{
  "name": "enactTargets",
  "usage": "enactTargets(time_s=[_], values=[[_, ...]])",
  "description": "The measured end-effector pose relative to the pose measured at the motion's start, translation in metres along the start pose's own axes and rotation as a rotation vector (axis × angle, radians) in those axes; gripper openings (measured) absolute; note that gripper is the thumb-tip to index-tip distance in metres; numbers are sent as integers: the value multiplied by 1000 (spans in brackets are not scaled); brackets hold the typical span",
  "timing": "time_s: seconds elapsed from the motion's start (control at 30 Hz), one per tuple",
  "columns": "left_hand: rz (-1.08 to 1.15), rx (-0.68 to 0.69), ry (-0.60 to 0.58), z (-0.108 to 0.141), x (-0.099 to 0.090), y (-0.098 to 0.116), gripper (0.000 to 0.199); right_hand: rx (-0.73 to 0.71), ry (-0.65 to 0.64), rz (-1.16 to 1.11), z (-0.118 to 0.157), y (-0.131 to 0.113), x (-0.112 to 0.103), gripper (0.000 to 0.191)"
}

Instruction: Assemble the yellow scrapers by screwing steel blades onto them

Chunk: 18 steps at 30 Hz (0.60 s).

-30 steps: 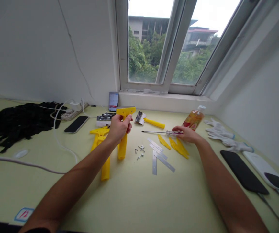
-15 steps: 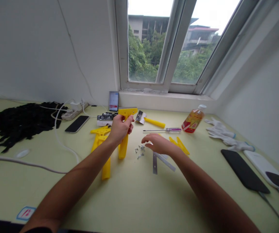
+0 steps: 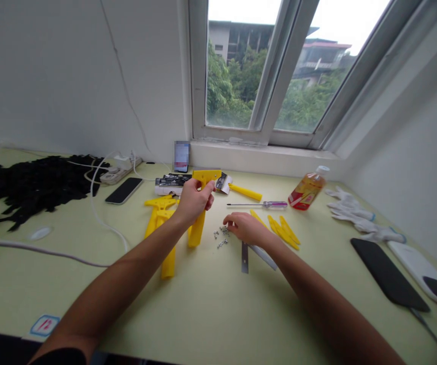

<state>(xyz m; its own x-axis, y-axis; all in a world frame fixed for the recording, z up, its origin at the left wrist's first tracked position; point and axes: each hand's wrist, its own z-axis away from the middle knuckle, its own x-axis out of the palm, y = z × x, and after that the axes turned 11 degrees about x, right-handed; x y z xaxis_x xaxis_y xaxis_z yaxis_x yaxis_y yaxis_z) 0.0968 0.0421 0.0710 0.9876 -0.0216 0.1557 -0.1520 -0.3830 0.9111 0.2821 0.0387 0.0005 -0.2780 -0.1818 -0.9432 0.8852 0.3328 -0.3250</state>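
My left hand is closed around a yellow scraper handle, whose wide head points up and away from me. Fingers bent together, my right hand is low over the small screws and nuts; whatever its fingertips hold is too small to make out. Metal blades lie partly under my right wrist. More yellow handles rest beside my left forearm. Several yellow strips are to the right of my right hand.
Behind the hands lie a screwdriver and a finished-looking yellow scraper. A bottle, gloves and a black pad are on the right. A phone, white cables and a black pile occupy the left.
My right hand has lowered to the screws and its fingers have drawn together. My left hand still grips the handle, now tilted slightly more. The whole view has shifted a little.
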Motion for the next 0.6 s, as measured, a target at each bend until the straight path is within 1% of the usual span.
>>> enactTargets(time_s=[0.2,0.43,0.6], values=[[3,-25,-8,2,2,1,29,20,7,-31,-1,1,0,26],[-2,-59,-39,3,2,1,30,53,-11,-36,0,-3,2,19],[44,-108,-66,3,0,-3,30,79,0,-62,1,-4,5,12]])
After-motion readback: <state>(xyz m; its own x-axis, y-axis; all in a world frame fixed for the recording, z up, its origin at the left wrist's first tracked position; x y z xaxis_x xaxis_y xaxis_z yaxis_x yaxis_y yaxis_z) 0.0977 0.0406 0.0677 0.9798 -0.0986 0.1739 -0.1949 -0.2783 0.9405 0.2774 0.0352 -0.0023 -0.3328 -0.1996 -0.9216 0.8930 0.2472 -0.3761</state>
